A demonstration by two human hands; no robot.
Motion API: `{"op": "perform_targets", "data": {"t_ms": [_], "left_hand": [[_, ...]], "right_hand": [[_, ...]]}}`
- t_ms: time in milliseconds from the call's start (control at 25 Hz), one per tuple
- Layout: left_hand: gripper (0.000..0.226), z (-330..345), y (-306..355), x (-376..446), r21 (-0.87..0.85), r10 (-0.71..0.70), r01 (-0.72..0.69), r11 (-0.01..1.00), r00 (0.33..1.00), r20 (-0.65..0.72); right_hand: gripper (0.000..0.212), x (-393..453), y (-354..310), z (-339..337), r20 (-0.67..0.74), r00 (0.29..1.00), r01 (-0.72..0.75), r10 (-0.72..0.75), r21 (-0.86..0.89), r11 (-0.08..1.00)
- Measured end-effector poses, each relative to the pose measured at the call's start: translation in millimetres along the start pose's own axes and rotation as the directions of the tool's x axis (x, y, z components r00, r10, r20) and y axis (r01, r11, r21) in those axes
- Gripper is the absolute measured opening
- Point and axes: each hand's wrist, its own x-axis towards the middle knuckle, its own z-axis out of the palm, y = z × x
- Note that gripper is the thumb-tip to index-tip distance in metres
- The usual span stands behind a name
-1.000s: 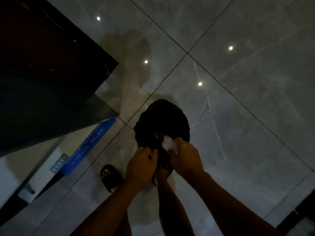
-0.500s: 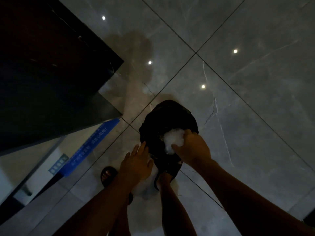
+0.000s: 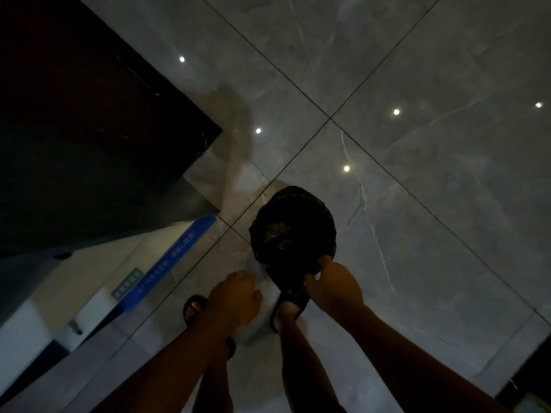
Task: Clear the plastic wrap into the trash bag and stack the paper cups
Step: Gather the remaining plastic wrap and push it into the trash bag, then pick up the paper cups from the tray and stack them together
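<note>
The inside of the black trash bag (image 3: 293, 231) was too dark to make out. The right hand (image 3: 335, 289) covered the bag's near rim. Print on the blue strip (image 3: 176, 257) was too blurred to read. Both forearms ran off the bottom edge, and the dark desk (image 3: 89, 138) off the left.

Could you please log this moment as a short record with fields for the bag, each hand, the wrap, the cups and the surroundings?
trash bag: black, on the tiled floor, in front of the feet
right hand: grips the bag's near edge
left hand: loosely closed beside the bag, apart from it, holding nothing visible
plastic wrap: none visible
paper cups: none in view
surroundings: dark counter at left, blue strip below it
lighting: dim
</note>
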Motion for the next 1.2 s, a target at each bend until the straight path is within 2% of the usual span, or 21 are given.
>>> {"op": "perform_targets", "data": {"t_ms": [160, 280, 360, 520, 640, 760, 880, 960, 1000, 1040, 1080, 1120, 1160, 1200], "left_hand": [[0.035, -4.0, -22.4, -49.6, -0.029, -0.046, 0.047, 0.998, 0.999, 0.018], [0.031, 3.1, -49.3, -88.2, -0.1, -0.109, 0.113, 0.989, 0.993, 0.046], [0.032, 12.0, -70.4, -118.7, -0.158, -0.149, 0.153, 0.975, 0.988, 0.037], [0.038, 29.3, -111.9, -186.2, -0.155, -0.163, 0.164, 0.974, 0.986, 0.021], [0.033, 37.3, -139.8, -240.4, -0.174, -0.131, 0.132, 0.976, 0.991, 0.022], [0.032, 44.0, -165.9, -298.6, -0.216, -0.161, 0.16, 0.963, 0.987, 0.014], [0.031, 52.1, -189.0, -350.4, -0.28, -0.205, 0.193, 0.941, 0.979, -0.016], [0.023, 57.4, -197.9, -390.4, -0.413, -0.28, 0.244, 0.877, 0.959, -0.029], [0.018, 60.8, -201.2, -409.1, -0.45, -0.25, 0.227, 0.864, 0.968, 0.007], [0.02, 70.3, -206.2, -423.8, -0.472, -0.211, 0.167, 0.866, 0.977, -0.041], [0.019, 78.7, -206.7, -436.0, -0.501, -0.237, 0.158, 0.851, 0.966, -0.099], [0.013, 82.9, -198.8, -452.5, -0.568, -0.326, 0.22, 0.793, 0.941, -0.092], [0.017, 92.3, -193.1, -463.8, -0.653, -0.426, 0.223, 0.723, 0.889, -0.168], [0.023, 107.1, -187.1, -471.1, -0.689, -0.465, 0.219, 0.691, 0.864, -0.192]], "right_hand": [[0.046, -56.2, 7.2, 5.7, 0.068, 0.996, -0.054, 0.061, -0.094, 0.994], [0.052, -96.0, -2.9, 15.1, 0.133, 0.99, -0.043, 0.049, -0.046, 0.998], [0.046, -125.6, -13.7, 21.3, 0.145, 0.989, -0.03, 0.034, -0.026, 0.999], [0.028, -181.9, -33.1, 30.5, 0.185, 0.982, -0.04, 0.041, -0.006, 0.999], [0.025, -225.1, -47.5, 35.2, 0.135, 0.989, -0.063, 0.053, 0.069, 0.996], [0.03, -275.4, -69.6, 42.9, 0.083, 0.996, 0.009, -0.016, 0.077, 0.997], [0.033, -320.6, -89.8, 51.6, 0.12, 0.987, 0.102, -0.103, 0.014, 0.995], [0.036, -350.0, -93.9, 57.1, 0.161, 0.971, 0.186, -0.174, -0.062, 0.98], [0.037, -362.3, -93.5, 58.6, 0.173, 0.963, 0.226, -0.207, -0.102, 0.969], [0.037, -373.0, -91.0, 59.5, 0.187, 0.956, 0.252, -0.224, -0.139, 0.958], [0.037, -381.5, -87.6, 59.4, 0.202, 0.95, 0.273, -0.237, -0.175, 0.946], [0.038, -389.1, -83.8, 58.6, 0.22, 0.945, 0.292, -0.244, -0.22, 0.931], [0.038, -394.4, -79.5, 56.9, 0.241, 0.937, 0.317, -0.255, -0.27, 0.909], [0.04, -396.5, -74.0, 55.6, 0.261, 0.93, 0.336, -0.259, -0.315, 0.887]]}}
